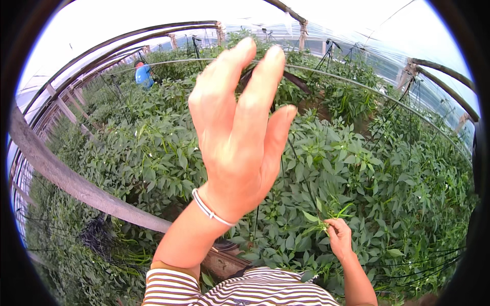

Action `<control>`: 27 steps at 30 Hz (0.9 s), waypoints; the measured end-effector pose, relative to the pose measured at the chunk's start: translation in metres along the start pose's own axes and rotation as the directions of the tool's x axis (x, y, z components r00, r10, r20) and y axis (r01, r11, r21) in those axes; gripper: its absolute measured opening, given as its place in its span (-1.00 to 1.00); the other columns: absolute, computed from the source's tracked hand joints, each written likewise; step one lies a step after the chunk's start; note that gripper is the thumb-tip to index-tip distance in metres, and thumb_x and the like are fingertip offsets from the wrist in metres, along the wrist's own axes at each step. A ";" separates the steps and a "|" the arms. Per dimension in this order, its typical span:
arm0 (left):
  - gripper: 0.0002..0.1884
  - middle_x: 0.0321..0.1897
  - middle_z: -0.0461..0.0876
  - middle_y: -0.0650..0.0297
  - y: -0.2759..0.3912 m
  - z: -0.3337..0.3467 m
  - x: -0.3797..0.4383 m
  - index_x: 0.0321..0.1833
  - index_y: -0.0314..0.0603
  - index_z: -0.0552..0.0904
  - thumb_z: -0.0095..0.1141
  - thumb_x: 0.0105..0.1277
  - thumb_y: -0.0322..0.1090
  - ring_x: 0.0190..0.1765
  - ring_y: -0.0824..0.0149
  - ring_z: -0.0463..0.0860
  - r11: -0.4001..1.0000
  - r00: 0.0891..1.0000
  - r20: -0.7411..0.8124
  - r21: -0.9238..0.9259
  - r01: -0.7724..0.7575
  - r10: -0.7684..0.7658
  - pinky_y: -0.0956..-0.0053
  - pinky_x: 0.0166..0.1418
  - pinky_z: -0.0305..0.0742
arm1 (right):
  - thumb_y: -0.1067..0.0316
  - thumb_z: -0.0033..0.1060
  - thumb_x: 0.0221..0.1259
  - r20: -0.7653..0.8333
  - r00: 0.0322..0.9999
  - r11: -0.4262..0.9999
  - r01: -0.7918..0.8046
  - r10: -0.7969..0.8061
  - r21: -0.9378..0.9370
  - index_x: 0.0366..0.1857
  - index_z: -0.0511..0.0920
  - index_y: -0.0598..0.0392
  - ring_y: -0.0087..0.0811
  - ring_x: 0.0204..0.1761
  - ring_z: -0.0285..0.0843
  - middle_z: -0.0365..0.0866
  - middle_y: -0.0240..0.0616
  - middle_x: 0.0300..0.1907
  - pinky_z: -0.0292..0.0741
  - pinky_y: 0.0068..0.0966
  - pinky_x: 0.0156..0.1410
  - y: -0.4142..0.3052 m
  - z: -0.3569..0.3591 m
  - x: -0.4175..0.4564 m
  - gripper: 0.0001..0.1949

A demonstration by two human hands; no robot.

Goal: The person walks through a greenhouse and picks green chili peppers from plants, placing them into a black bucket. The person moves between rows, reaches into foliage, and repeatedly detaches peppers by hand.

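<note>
My left hand (237, 126) is raised close before the camera, its fingers apart and nothing seen in it; a pale bangle (211, 214) circles the wrist. Lower right, my right hand (338, 235) pinches a leafy green pepper shoot (323, 222) between thumb and fingers. Small white flowers and a slender green pod show by those fingertips. A dark string (304, 178) runs down through the foliage to this shoot. Dense pepper plants (383, 183) surround the right hand.
A thick grey post (88, 191) slants across the left, with a tangle of black string (97, 237) below it. A wire (344, 79) spans the upper plants. Farther back at left, a person in blue (143, 75) is among the rows. Wooden poles (446, 67) carry the greenhouse film.
</note>
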State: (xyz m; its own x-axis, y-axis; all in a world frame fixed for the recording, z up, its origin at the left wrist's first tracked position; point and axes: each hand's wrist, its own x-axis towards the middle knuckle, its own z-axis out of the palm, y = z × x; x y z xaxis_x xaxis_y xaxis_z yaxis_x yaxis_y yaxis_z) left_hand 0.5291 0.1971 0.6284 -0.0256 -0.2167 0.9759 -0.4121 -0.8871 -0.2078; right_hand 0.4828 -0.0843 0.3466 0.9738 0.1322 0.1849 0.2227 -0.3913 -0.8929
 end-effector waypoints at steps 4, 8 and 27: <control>-0.84 -0.30 0.59 0.26 -0.032 0.012 0.012 -0.14 -0.18 0.62 0.14 0.21 -0.49 -0.20 0.22 0.51 0.994 0.981 0.173 -0.077 -0.072 0.084 0.37 -0.07 0.38 | 0.61 0.03 0.16 0.032 0.999 1.000 -0.030 0.030 0.007 -0.18 0.60 0.20 -0.53 -0.35 0.41 0.46 -0.33 -0.35 0.38 -0.64 -0.20 -0.007 0.003 0.000 -0.81; -0.87 -0.29 0.60 0.20 -0.045 0.007 0.025 -0.18 -0.25 0.59 0.14 0.25 -0.40 -0.21 0.20 0.53 0.962 0.928 0.254 -0.077 -0.263 0.274 0.41 -0.13 0.37 | 0.59 0.02 0.21 0.041 0.999 0.999 0.009 -0.011 0.050 -0.16 0.59 0.19 -0.58 -0.35 0.40 0.43 -0.39 -0.35 0.38 -0.67 -0.22 0.004 0.013 0.001 -0.82; -0.70 -0.05 0.56 0.12 -0.127 -0.094 -0.192 0.07 -0.31 0.51 0.03 0.37 -0.29 -0.01 0.27 0.53 0.875 0.840 0.270 0.269 0.403 -0.470 0.45 0.08 0.40 | 0.45 0.01 0.31 -0.012 0.998 0.996 -0.069 0.070 0.060 0.45 -0.04 0.00 -0.41 -0.06 0.50 -0.17 -0.01 0.45 0.50 -0.54 -0.06 -0.027 0.085 0.021 -0.34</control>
State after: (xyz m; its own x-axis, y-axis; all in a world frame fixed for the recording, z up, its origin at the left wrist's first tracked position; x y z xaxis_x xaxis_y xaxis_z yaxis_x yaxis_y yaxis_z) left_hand 0.5012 0.3898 0.4733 0.4178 0.1250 0.8999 -0.1259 -0.9730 0.1936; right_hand 0.4939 0.0068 0.3394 0.9874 0.0938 0.1273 0.1521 -0.3444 -0.9264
